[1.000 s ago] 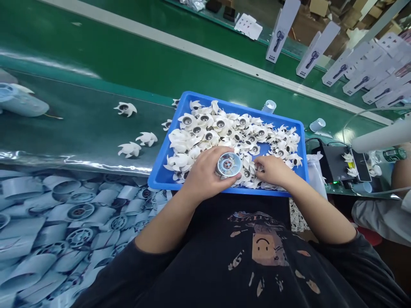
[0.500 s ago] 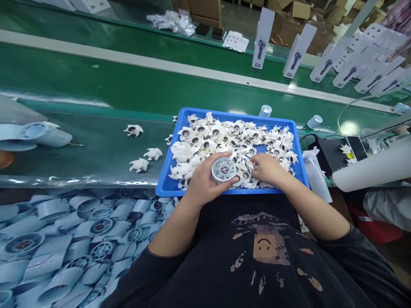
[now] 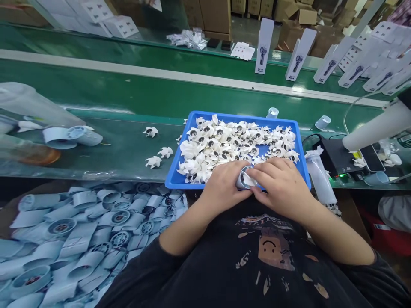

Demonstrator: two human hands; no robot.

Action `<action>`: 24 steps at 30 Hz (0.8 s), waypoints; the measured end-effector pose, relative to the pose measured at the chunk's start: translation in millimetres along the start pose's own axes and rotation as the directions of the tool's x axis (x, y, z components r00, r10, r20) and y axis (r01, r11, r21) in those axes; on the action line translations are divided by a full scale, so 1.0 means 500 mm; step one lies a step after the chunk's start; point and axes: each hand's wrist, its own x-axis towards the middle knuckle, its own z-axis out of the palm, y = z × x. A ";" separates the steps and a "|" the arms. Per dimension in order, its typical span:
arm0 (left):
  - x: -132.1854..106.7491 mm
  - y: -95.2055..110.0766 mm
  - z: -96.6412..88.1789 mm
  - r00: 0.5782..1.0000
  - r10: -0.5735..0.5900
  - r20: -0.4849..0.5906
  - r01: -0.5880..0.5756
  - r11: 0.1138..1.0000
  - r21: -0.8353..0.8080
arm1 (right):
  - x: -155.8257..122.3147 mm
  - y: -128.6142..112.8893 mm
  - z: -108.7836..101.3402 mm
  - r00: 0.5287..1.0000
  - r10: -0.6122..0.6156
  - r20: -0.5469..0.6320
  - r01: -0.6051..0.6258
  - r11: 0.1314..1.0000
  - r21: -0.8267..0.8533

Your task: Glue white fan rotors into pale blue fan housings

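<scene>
My left hand [image 3: 224,185] is wrapped round a light blue fan housing [image 3: 240,183], a short round tube whose open end faces up toward me. In my right hand [image 3: 280,183] the fingers pinch a white fan impeller [image 3: 249,179] at the mouth of that housing; the fingers partly cover it, and how deep it sits I cannot tell. Both hands are over the near edge of a blue tray [image 3: 305,174], heaped with white fan impellers [image 3: 221,141] with dark round hubs.
Many light blue housings [image 3: 86,226] fill the space at lower left. Loose impellers [image 3: 153,161] lie left of the tray. Two small blue cylinders [image 3: 272,113] stand behind it. To the right are a black box [image 3: 337,158] and a white tube [image 3: 379,124]. White cartons [image 3: 263,47] line the back.
My right hand has lifted out of the tray with an impeller and come to the housing in my left hand. The housing has turned and shifted right; the camera view has shifted too.
</scene>
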 end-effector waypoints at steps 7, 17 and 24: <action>-0.001 0.012 0.007 0.998 0.041 0.046 -0.041 0.999 0.006 | -0.011 0.035 -0.008 0.988 -0.018 0.152 -0.029 0.954 0.299; 0.008 0.026 0.015 0.995 0.004 0.103 0.005 0.996 -0.091 | -0.025 0.073 0.019 0.989 0.044 0.138 -0.115 0.817 0.564; 0.019 0.042 0.026 0.991 0.117 0.070 -0.119 0.993 0.028 | -0.040 0.032 -0.007 0.978 0.177 0.111 -0.190 0.975 0.114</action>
